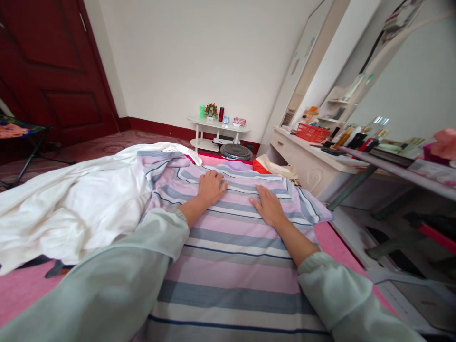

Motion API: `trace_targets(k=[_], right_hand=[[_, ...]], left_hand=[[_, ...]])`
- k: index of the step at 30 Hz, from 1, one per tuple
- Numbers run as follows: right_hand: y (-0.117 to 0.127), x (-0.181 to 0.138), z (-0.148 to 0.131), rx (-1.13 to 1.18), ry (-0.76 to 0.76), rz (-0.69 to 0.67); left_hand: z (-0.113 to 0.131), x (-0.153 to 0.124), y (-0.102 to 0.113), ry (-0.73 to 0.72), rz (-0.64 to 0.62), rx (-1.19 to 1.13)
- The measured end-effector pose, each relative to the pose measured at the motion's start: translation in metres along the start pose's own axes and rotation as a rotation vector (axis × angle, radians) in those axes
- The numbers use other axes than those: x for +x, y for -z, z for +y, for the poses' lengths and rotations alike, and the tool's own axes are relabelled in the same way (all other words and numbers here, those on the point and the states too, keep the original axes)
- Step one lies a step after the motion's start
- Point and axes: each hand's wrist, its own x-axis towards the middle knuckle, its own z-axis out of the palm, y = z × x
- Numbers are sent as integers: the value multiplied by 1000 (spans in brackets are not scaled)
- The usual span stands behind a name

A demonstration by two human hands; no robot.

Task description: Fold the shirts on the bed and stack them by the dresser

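Observation:
A striped short-sleeved shirt [235,270] in pink, grey and white lies spread flat before me, its collar end pointing away. On its upper left part rests my left hand [211,186], palm down with the fingers somewhat bent and nothing held. My right hand [268,205] lies flat on the upper right part, fingers stretched out. Both sleeves of the shirt reach outward, the left one over the edge of a white garment [96,199] heaped at the left.
Under the clothes is a pink cover [28,289]. More folded cloth [276,166] lies beyond the collar. At the right stand a dressing table [306,161] with a red basket [312,132] and bottles, and a metal-framed rack [399,166]. A small white table [217,123] stands by the far wall.

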Motion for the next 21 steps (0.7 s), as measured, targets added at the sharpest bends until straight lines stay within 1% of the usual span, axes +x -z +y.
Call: trace_targets(k=[3, 5, 9, 12, 15, 17, 19, 21], right_hand=[[4, -2, -3, 50, 54, 104], [7, -3, -4, 72, 70, 126], [10, -5, -5, 73, 55, 118], [7, -4, -4, 41, 30, 76], [2, -2, -1, -12, -14, 7], [-2, 0, 1, -38, -23, -30], [-4, 1, 2, -51, -21, -47], [-5, 1, 3, -58, -13, -51]], left_hand=[[-5, 22, -1, -123, -132, -58], [-9, 39, -5, -154, -224, -72], [-19, 66, -15, -165, -372, -54], [-22, 73, -23, -113, -406, -18], [-14, 64, -24, -43, -356, 10], [-5, 50, -18, -49, -325, 17], [3, 31, -7, -130, -351, 13], [6, 8, 8, -246, -420, -6]])
